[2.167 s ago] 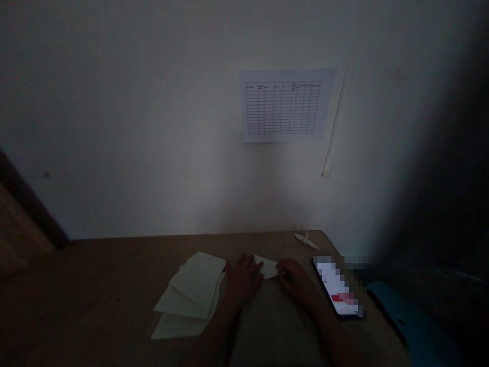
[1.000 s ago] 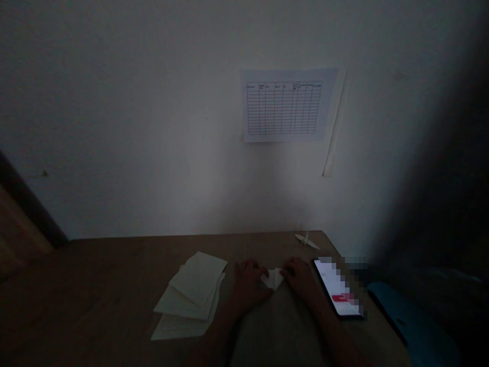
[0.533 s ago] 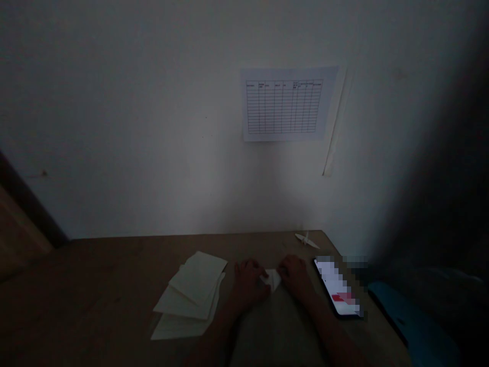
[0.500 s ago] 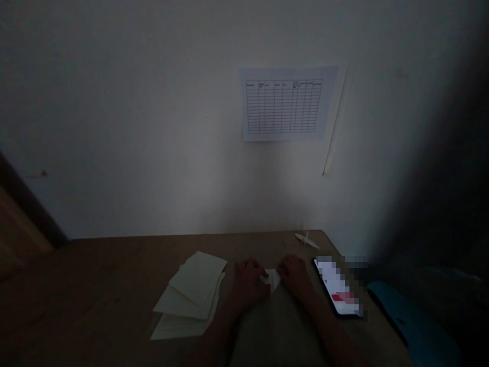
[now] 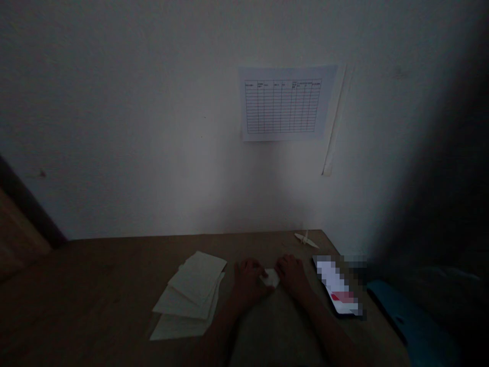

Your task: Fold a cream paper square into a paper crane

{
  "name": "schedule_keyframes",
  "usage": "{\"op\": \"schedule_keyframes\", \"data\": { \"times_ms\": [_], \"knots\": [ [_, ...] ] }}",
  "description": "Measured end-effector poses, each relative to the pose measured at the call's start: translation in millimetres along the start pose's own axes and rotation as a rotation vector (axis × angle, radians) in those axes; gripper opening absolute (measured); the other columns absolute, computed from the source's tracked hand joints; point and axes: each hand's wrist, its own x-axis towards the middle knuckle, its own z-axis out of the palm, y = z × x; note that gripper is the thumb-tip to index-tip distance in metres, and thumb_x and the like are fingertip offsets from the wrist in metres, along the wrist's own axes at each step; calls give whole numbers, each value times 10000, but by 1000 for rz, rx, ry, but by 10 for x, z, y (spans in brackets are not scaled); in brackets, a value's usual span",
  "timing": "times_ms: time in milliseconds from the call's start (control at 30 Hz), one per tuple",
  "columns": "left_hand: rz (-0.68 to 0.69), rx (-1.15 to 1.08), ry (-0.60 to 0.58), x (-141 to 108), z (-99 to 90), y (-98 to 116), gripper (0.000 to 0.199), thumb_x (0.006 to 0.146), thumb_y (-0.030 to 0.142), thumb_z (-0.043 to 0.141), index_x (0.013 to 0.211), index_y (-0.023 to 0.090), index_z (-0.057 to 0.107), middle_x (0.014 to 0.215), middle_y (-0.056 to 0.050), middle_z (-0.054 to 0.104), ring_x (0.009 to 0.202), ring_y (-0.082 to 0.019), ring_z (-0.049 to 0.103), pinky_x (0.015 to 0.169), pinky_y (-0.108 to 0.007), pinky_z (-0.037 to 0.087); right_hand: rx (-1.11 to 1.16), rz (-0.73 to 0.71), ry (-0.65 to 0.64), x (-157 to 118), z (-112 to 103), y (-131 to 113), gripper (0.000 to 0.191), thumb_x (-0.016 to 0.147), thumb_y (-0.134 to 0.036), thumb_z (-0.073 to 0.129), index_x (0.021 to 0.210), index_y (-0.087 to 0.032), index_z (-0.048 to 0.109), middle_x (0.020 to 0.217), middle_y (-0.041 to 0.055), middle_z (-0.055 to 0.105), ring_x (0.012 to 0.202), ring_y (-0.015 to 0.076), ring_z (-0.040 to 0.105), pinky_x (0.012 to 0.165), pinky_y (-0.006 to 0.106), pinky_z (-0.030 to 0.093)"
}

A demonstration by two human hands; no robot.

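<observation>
A small folded white paper (image 5: 271,278) lies on the brown table (image 5: 114,285) between my hands. My left hand (image 5: 251,280) is curled at its left side, with fingertips and thumb on the paper. My right hand (image 5: 291,272) is closed at the paper's right edge, its fingers pressing on it. Dim light hides the exact fold and parts of the fingers. Left of my left hand lies a fanned stack of white sheets (image 5: 198,278). A small folded paper figure with two pointed ends (image 5: 306,240) rests near the table's back right corner.
A phone with a lit screen (image 5: 338,285) lies right of my right hand. Beyond the table's right edge is a blue object (image 5: 412,318). The wall (image 5: 153,127) behind bears a printed table sheet (image 5: 282,104). Brown wood (image 5: 19,229) stands at the far left.
My right hand has shifted slightly left over the paper. The paper's lower point no longer shows, and its visible part looks smaller.
</observation>
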Motion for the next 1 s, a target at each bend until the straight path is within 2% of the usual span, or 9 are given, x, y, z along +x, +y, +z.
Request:
{"op": "schedule_keyframes", "data": {
  "times_ms": [400,600,800,1000],
  "knots": [
    [-14,-15,-3,-6,0,11,447,679,533,843,1043,293,747,1310,-97,610,1314,-358,487,1193,-604,169,-96,-6,12,-3,70,3,146,982,-251,515,982,-238,661,1043,83,704,1034,271,611,886,390,390],
    [6,-14,4,-1,12,-3,453,684,540,840,1051,295,741,1313,-98,605,1304,-351,495,1194,-602,172,-113,-10,7,-4,49,-32,175,996,-227,493,987,-224,668,1045,96,705,1036,281,607,883,396,389],
    [-1,17,-46,1,-26,12,569,688,554,830,1222,410,695,1355,-76,586,1348,-356,463,1192,-605,172,-135,3,-16,-4,27,-52,165,990,-219,507,998,-214,672,1054,90,702,1038,268,605,879,375,385],
    [4,15,-68,-22,-98,50,496,739,545,801,1216,436,722,1388,-74,574,1381,-363,440,1198,-612,165,-166,1,-21,-7,17,-61,199,1004,-218,481,991,-208,679,1043,89,706,1026,262,608,866,366,384]
  ]
}}
